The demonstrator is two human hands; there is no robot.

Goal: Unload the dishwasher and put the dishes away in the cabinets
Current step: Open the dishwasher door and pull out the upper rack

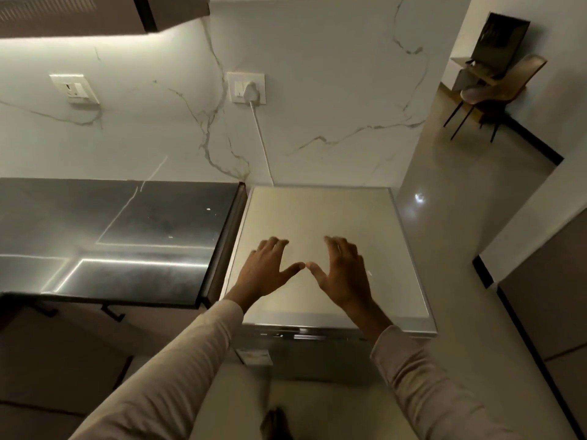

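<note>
A freestanding dishwasher (320, 211) with a flat pale top stands against the marble wall, and its door is closed. My left hand (266, 271) and my right hand (344, 274) are held side by side over its top, fingers spread, thumbs nearly touching. Neither hand holds anything. Whether the palms touch the top I cannot tell. No dishes are in view.
A dark glossy countertop (120, 236) adjoins the dishwasher on the left, with drawer handles (111, 312) below it. An upper cabinet (95, 14) hangs top left. A plug and cord (251, 93) run down the wall. A chair (495, 90) stands far right. A dark cabinet (552, 296) flanks the right.
</note>
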